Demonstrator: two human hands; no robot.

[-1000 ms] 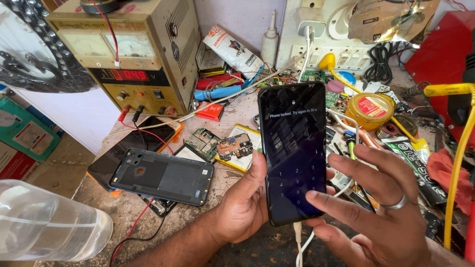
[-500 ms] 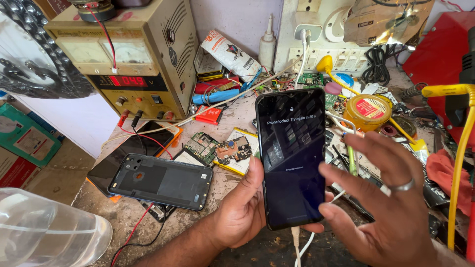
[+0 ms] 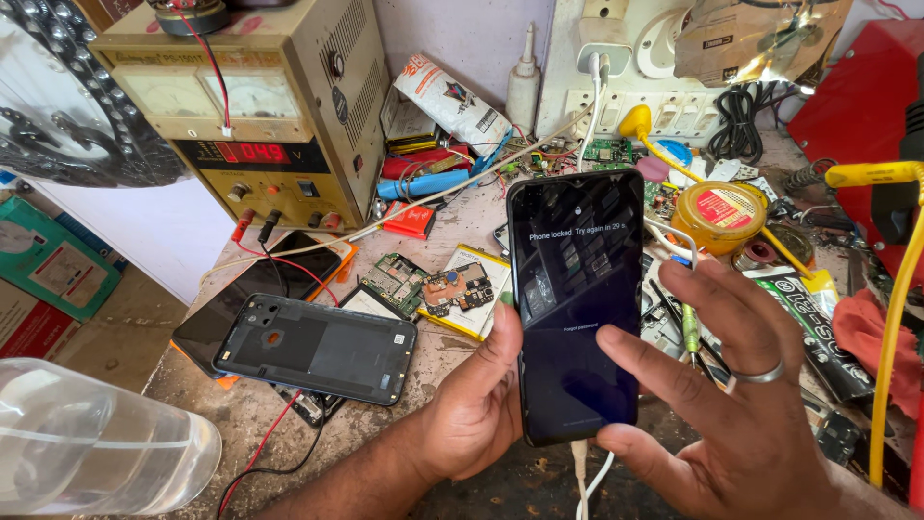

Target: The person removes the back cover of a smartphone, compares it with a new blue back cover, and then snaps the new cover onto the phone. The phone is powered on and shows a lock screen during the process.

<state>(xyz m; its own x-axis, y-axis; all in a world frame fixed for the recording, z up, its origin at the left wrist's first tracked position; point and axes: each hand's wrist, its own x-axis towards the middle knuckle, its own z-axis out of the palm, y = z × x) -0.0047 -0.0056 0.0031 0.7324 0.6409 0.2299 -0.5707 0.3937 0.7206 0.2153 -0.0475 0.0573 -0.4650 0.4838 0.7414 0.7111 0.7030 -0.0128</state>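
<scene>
- The left hand (image 3: 472, 409) is clamped on the lower left edge of a dark smartphone (image 3: 577, 303), thumb pressed along its side, holding it upright.
- The right hand (image 3: 741, 404) holds nothing, fingers spread apart, hovering just beside the phone's right edge, the index finger reaching over the lit screen (a ring sits on one finger).
- A white cable (image 3: 585, 477) hangs from the phone's bottom, between the two wrists.
- Left of the left hand, a phone back cover (image 3: 318, 349) lies flat on the workbench (image 3: 250, 424).
- Beyond the left hand lie bare circuit boards (image 3: 438, 284).
- Far up and left stands a beige power supply (image 3: 245, 106).
- Above the right hand sits a round yellow tin (image 3: 720, 214).
</scene>
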